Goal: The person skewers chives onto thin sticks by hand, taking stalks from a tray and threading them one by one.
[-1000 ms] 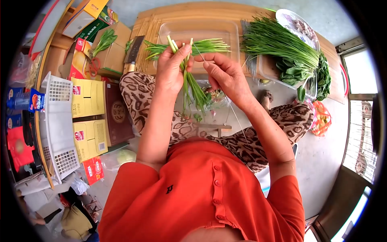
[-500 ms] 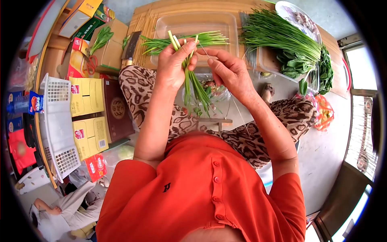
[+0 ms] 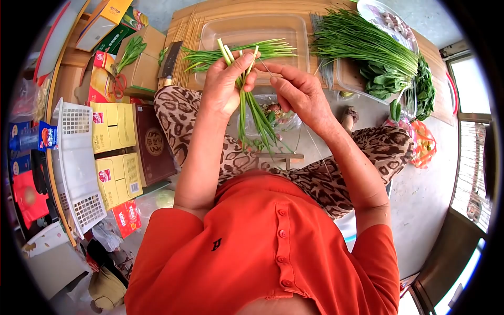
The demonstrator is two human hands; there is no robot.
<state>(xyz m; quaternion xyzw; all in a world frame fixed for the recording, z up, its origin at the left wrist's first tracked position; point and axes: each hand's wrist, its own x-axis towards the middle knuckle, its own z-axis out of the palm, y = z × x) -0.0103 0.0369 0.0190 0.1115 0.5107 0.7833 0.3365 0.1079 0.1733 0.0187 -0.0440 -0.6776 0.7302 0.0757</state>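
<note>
My left hand (image 3: 227, 86) is closed round a small bunch of garlic chives (image 3: 258, 122). Their pale cut ends point up past my thumb, and the green leaves hang below the fist. Close by on the right, my right hand (image 3: 298, 94) pinches a thin metal skewer (image 3: 317, 144). One end of the skewer reaches the chive stems at my left fingers; the other slants down towards my lap. Whether its tip has pierced a stem is too fine to make out. Behind my hands, more chives (image 3: 275, 48) lie across a clear plastic tray (image 3: 252, 23).
A big heap of chives (image 3: 362, 44) and leafy greens (image 3: 386, 79) lies at the right of the wooden table (image 3: 184, 23). Metal skewers (image 3: 325, 71), bamboo skewers (image 3: 187, 39) and a knife (image 3: 171, 59) lie on it too. Boxes (image 3: 114, 126) and a white basket (image 3: 73, 152) stand left.
My hands keep nearly the same pose, with the chives and skewer held as before. The other person at the lower left has gone out of view.
</note>
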